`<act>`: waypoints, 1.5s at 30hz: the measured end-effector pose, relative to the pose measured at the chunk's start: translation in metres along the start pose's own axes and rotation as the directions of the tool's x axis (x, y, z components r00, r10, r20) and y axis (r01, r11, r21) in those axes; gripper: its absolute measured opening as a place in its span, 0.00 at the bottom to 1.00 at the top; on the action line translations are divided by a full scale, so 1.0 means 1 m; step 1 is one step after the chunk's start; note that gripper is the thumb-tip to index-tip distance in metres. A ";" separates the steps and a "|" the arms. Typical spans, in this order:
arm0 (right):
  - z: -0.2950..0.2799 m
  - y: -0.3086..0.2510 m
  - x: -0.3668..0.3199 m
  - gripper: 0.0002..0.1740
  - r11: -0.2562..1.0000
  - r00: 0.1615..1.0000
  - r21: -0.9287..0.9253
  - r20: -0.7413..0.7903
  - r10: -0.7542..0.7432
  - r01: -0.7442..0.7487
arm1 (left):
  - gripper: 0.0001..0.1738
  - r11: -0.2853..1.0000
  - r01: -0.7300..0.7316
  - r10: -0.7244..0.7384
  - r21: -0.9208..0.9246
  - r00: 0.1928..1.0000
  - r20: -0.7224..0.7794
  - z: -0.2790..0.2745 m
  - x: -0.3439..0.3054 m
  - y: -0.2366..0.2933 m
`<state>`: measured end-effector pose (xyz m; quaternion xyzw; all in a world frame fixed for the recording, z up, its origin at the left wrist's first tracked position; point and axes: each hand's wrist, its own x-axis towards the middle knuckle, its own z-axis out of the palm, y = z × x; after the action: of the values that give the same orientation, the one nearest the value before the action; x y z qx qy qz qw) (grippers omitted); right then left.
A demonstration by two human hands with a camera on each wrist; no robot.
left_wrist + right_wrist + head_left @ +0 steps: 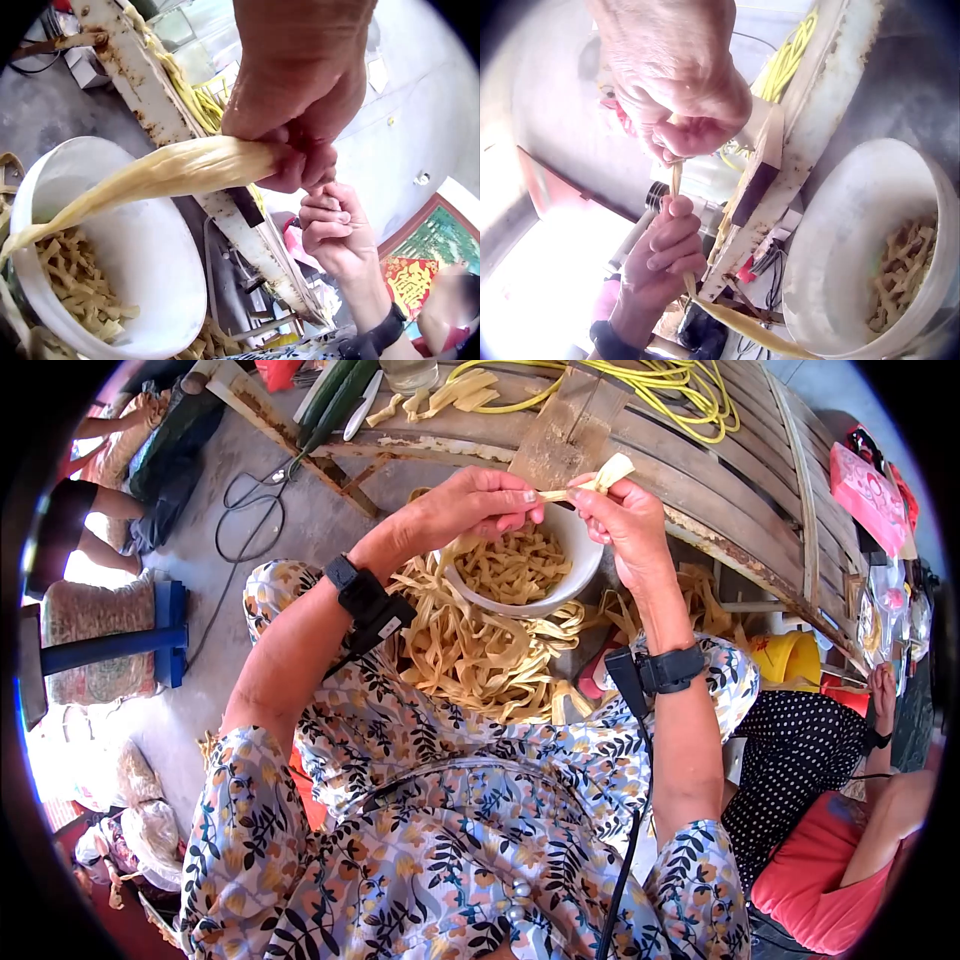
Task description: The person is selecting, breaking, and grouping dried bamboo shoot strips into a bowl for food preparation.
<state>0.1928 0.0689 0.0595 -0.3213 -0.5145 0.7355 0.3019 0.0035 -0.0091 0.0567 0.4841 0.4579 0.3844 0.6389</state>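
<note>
A long, pale yellow dried strip [172, 169] is stretched between both hands above a white tub [582, 572]. My left hand [478, 505] pinches it, and the long tail trails down past the tub's rim in the left wrist view. Opposite, my right hand [632, 525] grips the strip near its other end, with a short flat end standing out above the thumb. Between the hands the strip is narrow and bunched, as the right wrist view shows. Short, crumpled yellow pieces [515, 565] lie in the tub. Many loose long strips [480, 660] are heaped beside it, towards the lap.
Beyond the tub stands a slatted bench [700, 490] with a rusty metal edge. It carries a wooden board [565, 430], a coiled yellow cord [690, 400] and strip scraps [465, 392]. A yellow container [785, 658] and a seated person [830, 860] are on the right.
</note>
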 end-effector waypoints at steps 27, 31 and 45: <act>-0.017 -0.012 0.071 0.10 0.941 0.941 0.254 -0.308 -0.139 0.222 | 0.11 0.805 -0.199 0.491 0.560 0.753 -0.439 -0.055 0.089 0.025; -0.017 -0.013 0.071 0.10 0.939 0.937 0.251 -0.315 -0.152 0.236 | 0.10 0.787 -0.187 0.497 0.588 0.756 -0.426 -0.055 0.090 0.026; -0.026 -0.003 0.058 0.09 0.983 0.891 -0.125 -0.419 -0.173 0.132 | 0.10 0.835 -0.135 0.442 0.533 0.743 -0.503 -0.068 0.076 0.014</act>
<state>0.1777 0.1291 0.0466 -0.4473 -0.4930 0.5963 0.4487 -0.0408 0.0834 0.0462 0.5391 0.6327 0.4951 0.2527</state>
